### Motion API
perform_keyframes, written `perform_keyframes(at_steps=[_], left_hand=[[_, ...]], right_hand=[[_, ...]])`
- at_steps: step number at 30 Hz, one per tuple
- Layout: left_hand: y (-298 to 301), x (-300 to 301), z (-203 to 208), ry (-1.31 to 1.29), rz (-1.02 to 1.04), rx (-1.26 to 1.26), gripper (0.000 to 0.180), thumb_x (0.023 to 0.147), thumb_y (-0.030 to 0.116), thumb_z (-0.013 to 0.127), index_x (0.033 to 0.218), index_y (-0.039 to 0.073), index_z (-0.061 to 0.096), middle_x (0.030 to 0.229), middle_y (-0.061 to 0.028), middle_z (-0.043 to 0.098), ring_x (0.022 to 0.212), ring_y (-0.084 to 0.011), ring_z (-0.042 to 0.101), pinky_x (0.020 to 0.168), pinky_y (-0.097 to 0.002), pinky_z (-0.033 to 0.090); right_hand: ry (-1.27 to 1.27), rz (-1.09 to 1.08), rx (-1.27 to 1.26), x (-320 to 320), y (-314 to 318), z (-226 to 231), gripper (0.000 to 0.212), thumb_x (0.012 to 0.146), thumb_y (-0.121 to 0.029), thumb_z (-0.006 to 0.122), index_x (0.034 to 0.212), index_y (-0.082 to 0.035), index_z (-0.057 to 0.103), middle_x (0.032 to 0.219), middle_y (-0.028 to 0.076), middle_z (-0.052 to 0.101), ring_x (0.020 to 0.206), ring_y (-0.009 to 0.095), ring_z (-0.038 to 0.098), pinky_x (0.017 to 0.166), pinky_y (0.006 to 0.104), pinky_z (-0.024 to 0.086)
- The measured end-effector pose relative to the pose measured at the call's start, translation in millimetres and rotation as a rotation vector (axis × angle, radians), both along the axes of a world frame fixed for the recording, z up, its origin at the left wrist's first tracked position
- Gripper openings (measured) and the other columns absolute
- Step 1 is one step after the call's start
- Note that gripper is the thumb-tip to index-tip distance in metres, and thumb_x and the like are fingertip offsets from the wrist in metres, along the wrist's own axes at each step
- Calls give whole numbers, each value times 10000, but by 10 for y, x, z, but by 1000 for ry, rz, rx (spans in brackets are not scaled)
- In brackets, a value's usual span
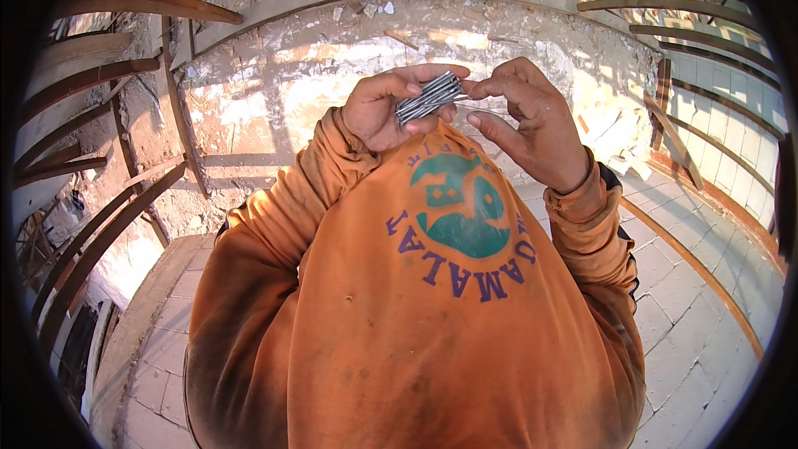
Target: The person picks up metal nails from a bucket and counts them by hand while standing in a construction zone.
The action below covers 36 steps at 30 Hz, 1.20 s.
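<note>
Above a worn orange long-sleeved shirt [374,333] with a green and purple print, we see two bare hands meet at the upper middle of the frame. The left hand [372,113] cradles a bundle of slim, silver-grey, nail-like metal rods [429,101], its thumb and fingers curled around them. The bundle's long axis slants from lower left to upper right, toward the right hand [534,128], which sits just beside that upper-right end. The left hand is the nearer, being in contact; the right hand's thumb and forefinger curve with a gap between their tips, and we cannot tell whether a single rod lies there. The left hand's fingers cover part of the bundle, leaving its upper-right ends exposed.

Around them, we find dark brown wooden beams [154,5] fanning across the upper left and more at upper right, a patchy, debris-strewn pale surface [291,54] beyond the hands, and pale rectangular floor tiles [682,357] at lower right.
</note>
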State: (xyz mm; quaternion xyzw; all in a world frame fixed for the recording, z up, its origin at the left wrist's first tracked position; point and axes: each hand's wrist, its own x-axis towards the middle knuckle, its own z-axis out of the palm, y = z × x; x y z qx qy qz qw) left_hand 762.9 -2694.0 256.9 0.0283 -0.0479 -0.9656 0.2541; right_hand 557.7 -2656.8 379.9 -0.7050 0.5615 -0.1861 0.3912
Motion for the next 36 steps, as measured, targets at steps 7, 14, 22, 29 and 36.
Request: perform_keyframes(at_steps=[7, 14, 22, 29, 36], left_hand=[[-57, 132, 29, -5, 44, -8, 587, 856, 103, 454, 1389, -112, 331, 1270, -282, 486, 898, -202, 577, 554, -202, 470], [-83, 258, 88, -11, -6, -37, 570, 854, 55, 439, 1390, -108, 333, 1061, -212, 561, 855, -191, 584, 539, -191, 457], [-126, 327, 259, -78, -22, -19, 635, 814, 75, 411, 1410, -113, 293, 1067, -205, 577, 856, -209, 591, 579, -215, 476], [-105, 417, 78, 17, -108, -135, 667, 792, 123, 432, 1394, -130, 294, 1108, -224, 560, 857, -191, 563, 646, -221, 471], [-62, 508, 120, -97, -68, -179, 637, 786, 22, 448, 1392, -117, 311, 1111, -199, 555, 870, -175, 569, 640, -209, 458]], right_hand=[[-172, -320, -143, 218, 136, -333, 245, 773, -40, 736, 1006, -58, 664, 935, 61, 588, 698, 139, 523, 588, 260, 420], [2, -139, -542, 316, 106, -658, 278, 745, -5, 746, 1010, -63, 685, 919, 73, 577, 684, 173, 619, 558, 269, 493], [-11, -102, -638, 336, 122, -417, 248, 736, 0, 746, 971, -59, 694, 899, 71, 603, 678, 184, 646, 545, 290, 516], [192, 48, -500, 429, -71, -234, 247, 740, -40, 729, 981, -86, 696, 897, 41, 602, 675, 198, 649, 554, 296, 524], [120, 53, -295, 589, -71, -268, 279, 794, -78, 704, 1069, -91, 664, 924, 52, 600, 762, 218, 664, 629, 310, 535]])
